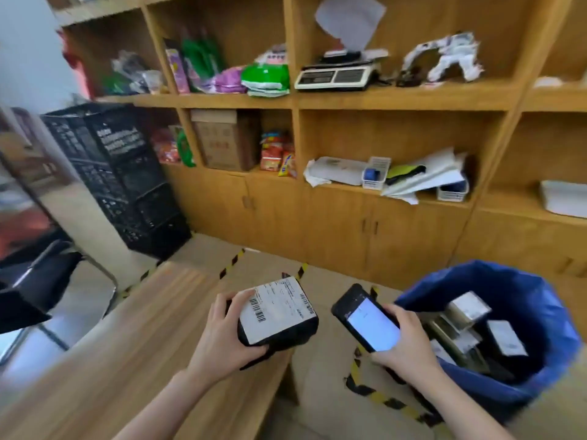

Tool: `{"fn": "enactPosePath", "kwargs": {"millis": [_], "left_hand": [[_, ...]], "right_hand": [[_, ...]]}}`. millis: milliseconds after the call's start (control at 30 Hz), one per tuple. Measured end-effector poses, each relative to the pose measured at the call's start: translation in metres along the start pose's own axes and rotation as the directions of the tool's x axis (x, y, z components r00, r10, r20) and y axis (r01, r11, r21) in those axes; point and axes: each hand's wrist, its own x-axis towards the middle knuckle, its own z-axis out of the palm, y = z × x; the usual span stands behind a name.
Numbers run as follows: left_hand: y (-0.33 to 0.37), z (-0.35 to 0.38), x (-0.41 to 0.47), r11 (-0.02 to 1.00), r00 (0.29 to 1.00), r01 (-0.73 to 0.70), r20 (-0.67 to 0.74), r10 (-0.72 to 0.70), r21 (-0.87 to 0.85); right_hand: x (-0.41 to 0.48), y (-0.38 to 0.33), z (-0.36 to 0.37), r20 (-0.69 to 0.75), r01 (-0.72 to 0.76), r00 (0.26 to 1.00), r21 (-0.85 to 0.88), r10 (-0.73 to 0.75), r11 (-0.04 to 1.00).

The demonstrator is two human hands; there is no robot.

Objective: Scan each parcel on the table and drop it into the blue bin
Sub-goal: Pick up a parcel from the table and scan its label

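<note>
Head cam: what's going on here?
A person grips a black parcel with a white shipping label in the left hand, above the corner of the wooden table. The right hand holds a phone, screen lit, just beside it. The blue bin on the right already holds several labelled packages. The held parcel is not yet in the bin.

Parcel point(278, 312): black wrap, white label with black barcode stripes. Phone point(365, 322): black body, pale blue-white screen. Bin point(540, 300): bright blue (packages point(505, 338) inside are black with white labels). Table point(127, 360): light wood, straight grain lines. Floor tape point(381, 398): yellow-and-black stripes. Crate point(127, 185): black lattice, white print. Shelves point(397, 100): tan wood. On them a green bag point(266, 74), purple packet point(228, 81), red-and-yellow snack packs point(273, 150), cream scale point(333, 77) with dark panels.
</note>
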Motion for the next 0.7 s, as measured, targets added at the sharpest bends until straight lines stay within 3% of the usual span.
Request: {"fn": "enactPosePath", "kwargs": {"millis": [133, 267, 433, 533, 700], "left_hand": [[0.047, 0.084, 0.067, 0.984, 0.980, -0.113, 0.146, 0.133, -0.141], [0.080, 0.154, 0.120, 0.953, 0.932, -0.181, 0.268, 0.246, -0.245], [0.112, 0.222, 0.178, 0.899, 0.838, -0.252, 0.383, 0.388, -0.358], [0.135, 0.259, 0.204, 0.886, 0.780, -0.270, 0.454, 0.431, -0.378], [0.181, 0.321, 0.225, 0.866, 0.635, -0.308, 0.593, 0.496, -0.395]], "right_hand": [[0.004, 0.062, -0.053, -0.152, -0.240, 0.958, 0.028, 0.242, 0.970], [0.015, 0.113, -0.081, -0.257, -0.428, 0.856, 0.132, 0.448, 0.894], [0.027, 0.164, -0.100, -0.316, -0.531, 0.766, 0.179, 0.560, 0.828], [0.026, 0.189, -0.113, -0.326, -0.616, 0.675, 0.243, 0.661, 0.749], [0.007, 0.235, -0.131, -0.329, -0.672, 0.546, 0.376, 0.771, 0.637]]}}
